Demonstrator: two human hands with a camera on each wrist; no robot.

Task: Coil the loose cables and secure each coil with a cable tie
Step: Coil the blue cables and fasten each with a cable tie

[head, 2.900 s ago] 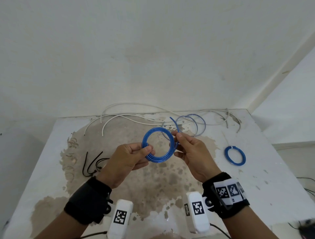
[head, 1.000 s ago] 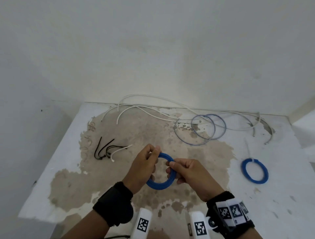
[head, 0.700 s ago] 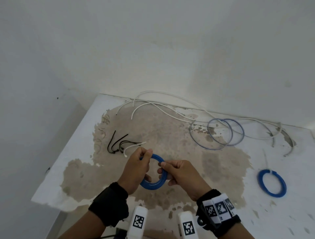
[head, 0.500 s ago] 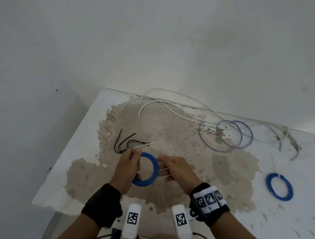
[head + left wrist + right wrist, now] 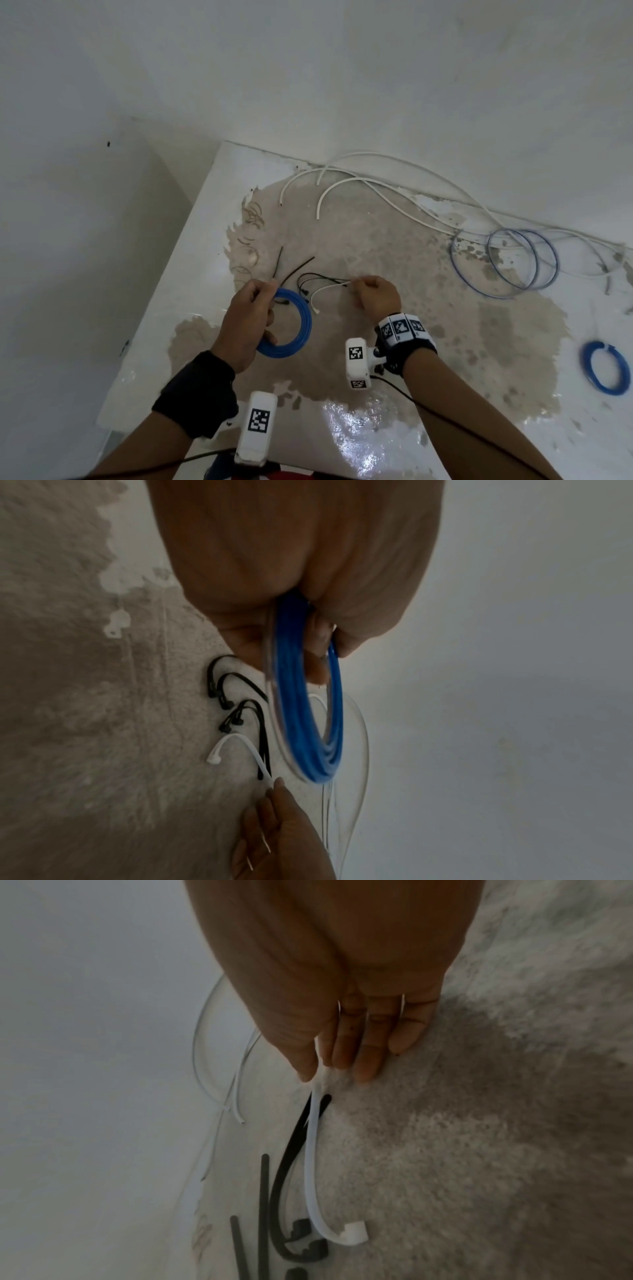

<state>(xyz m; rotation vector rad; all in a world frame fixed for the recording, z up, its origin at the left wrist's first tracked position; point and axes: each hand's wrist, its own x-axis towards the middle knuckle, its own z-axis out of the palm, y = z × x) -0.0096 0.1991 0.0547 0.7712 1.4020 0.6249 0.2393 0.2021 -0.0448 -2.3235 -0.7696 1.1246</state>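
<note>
My left hand (image 5: 265, 296) grips a tightly wound blue cable coil (image 5: 294, 329) at its left rim and holds it on edge just above the table. The left wrist view shows the coil (image 5: 308, 723) hanging from my curled fingers (image 5: 318, 645). To the right of the coil, my right hand (image 5: 356, 286) pinches the tail tip of a white cable tie (image 5: 323, 291). In the right wrist view the thumb and forefinger (image 5: 308, 1069) close on the white tie (image 5: 313, 1164), whose head (image 5: 354, 1234) lies on the table. Black cable ties (image 5: 301, 274) lie beside it.
A second blue coil (image 5: 603, 371) lies at the far right of the stained white table (image 5: 428, 342). A loose thin blue cable (image 5: 513, 263) and long white cables (image 5: 376, 192) lie along the back wall. The table's left edge (image 5: 161, 291) is close to my left hand.
My right hand has let go of the blue coil and taken the tip of the white cable tie. My left hand has carried the coil left, next to the ties.
</note>
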